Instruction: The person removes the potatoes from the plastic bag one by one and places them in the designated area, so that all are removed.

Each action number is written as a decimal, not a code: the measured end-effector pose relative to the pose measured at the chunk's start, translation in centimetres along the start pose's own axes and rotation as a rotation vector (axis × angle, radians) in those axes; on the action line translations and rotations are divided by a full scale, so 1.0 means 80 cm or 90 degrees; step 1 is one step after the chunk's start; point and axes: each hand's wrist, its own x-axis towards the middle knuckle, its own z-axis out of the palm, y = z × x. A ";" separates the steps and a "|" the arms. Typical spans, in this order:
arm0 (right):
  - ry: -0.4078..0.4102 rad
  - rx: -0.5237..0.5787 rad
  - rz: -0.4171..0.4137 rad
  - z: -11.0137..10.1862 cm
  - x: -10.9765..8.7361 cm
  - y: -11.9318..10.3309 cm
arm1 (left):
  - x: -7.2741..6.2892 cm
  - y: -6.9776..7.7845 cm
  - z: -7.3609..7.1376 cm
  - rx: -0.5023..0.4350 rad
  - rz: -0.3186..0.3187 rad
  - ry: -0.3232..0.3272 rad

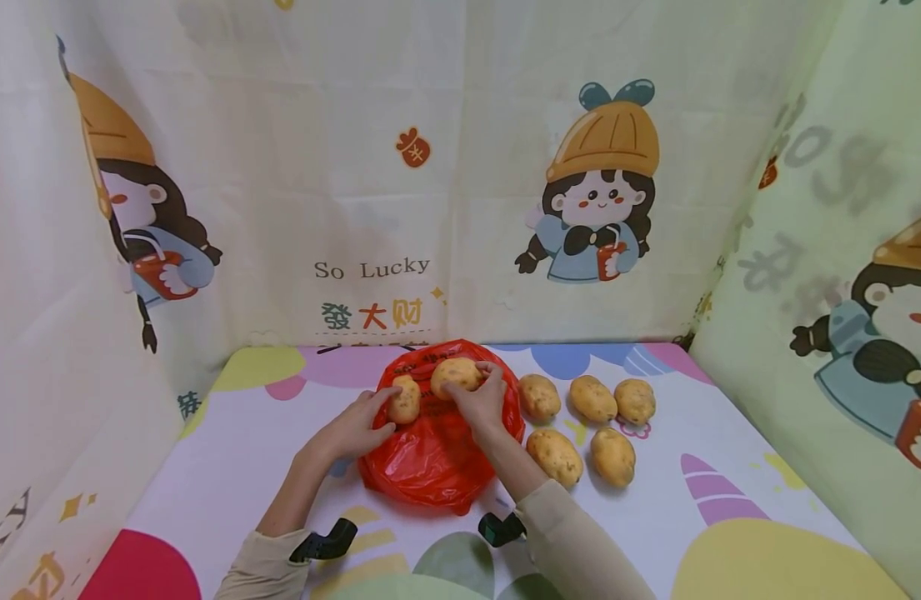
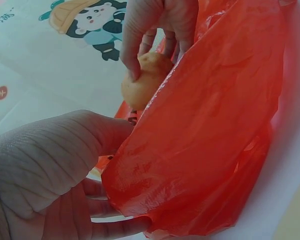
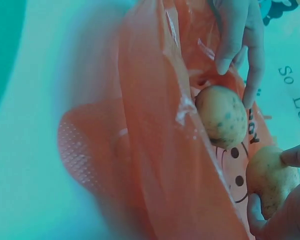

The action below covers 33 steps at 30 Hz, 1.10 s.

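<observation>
A red plastic bag [image 1: 430, 467] with dark printing lies opened out on the table. My right hand [image 1: 481, 402] pinches a potato [image 1: 454, 375] between thumb and fingers, over the far part of the bag. To its left, another potato [image 1: 406, 404] sits at the bag; my left hand [image 1: 362, 423] is beside it, index fingertip at its upper side and thumb near its lower end. In the right wrist view, the left fingers [image 3: 253, 75] hang loosely straight around this potato [image 3: 221, 117]. The raised bag wall [image 2: 200, 120] hides it in the left wrist view.
Several potatoes lie on the patterned tabletop right of the bag, the nearest potato [image 1: 554, 457] close to the right forearm. A dotted red patch [image 3: 75, 145] shows low on the bag. Printed cloth walls [image 1: 460, 192] enclose the table at the back and sides.
</observation>
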 end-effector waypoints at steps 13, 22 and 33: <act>-0.050 -0.008 -0.072 -0.028 -0.024 -0.006 | 0.003 0.002 0.001 -0.003 -0.008 -0.005; -0.092 -0.072 -0.110 -0.050 -0.036 -0.007 | 0.002 0.001 0.001 -0.009 -0.004 -0.006; -0.164 -0.075 -0.159 -0.076 -0.045 -0.008 | 0.002 0.002 0.001 -0.012 -0.001 -0.004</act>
